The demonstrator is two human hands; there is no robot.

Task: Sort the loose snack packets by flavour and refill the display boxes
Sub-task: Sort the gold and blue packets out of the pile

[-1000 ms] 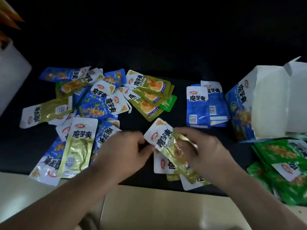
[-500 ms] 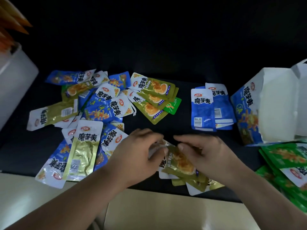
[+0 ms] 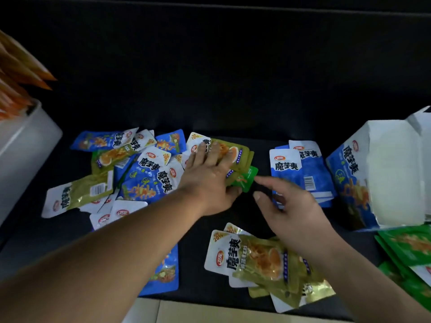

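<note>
My left hand (image 3: pixel 210 173) lies flat, fingers straight, on a small stack of olive-green packets (image 3: pixel 242 155) at the far middle of the dark surface. A bright green packet (image 3: pixel 248 181) pokes out beside that stack. My right hand (image 3: pixel 291 208) hovers just right of it with fingers loosely spread and holds nothing. A sorted pile of olive-green packets (image 3: pixel 261 262) lies near the front edge under my right wrist. Mixed blue and olive packets (image 3: pixel 149 180) are heaped at the left. Sorted blue packets (image 3: pixel 296 169) lie right of centre.
An open blue-and-white display box (image 3: pixel 349 178) lies on its side at the right, with green packets (image 3: pixel 410 245) stacked in front of it. A white container (image 3: pixel 25 150) holding orange packets stands at the far left. A pale floor shows below the front edge.
Both hands let go of the olive packet, which now lies on the near pile. My left hand moved forward onto the far olive stack; my right hand followed, empty.
</note>
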